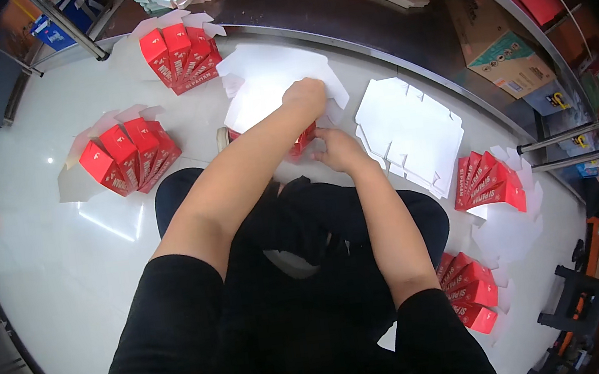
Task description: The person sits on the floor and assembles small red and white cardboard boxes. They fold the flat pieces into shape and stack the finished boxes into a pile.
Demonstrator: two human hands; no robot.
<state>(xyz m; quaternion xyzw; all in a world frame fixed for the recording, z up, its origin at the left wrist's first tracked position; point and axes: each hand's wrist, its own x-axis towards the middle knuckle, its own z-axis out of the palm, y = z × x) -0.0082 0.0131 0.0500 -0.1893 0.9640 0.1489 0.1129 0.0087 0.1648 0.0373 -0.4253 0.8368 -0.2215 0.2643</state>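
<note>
A partly folded cardboard box (263,72), white inside and red outside, lies on the floor before my crossed legs. My left hand (305,96) reaches across it, fingers curled down onto its white inside near the right flap. At the box's near edge, my right hand (338,150) grips the red side (302,143) between thumb and fingers. My left forearm hides part of the box. Beside that forearm, a pale round rim (222,138) shows, perhaps a tape roll. To the right lie flat white box blanks (412,128).
Nested red boxes stand in fanned stacks at far left (182,55), left (130,155), right (490,182) and lower right (471,291). A low dark shelf (277,3) with a metal edge runs along the back, holding cardboard stacks. A brown carton (499,43) sits at the right.
</note>
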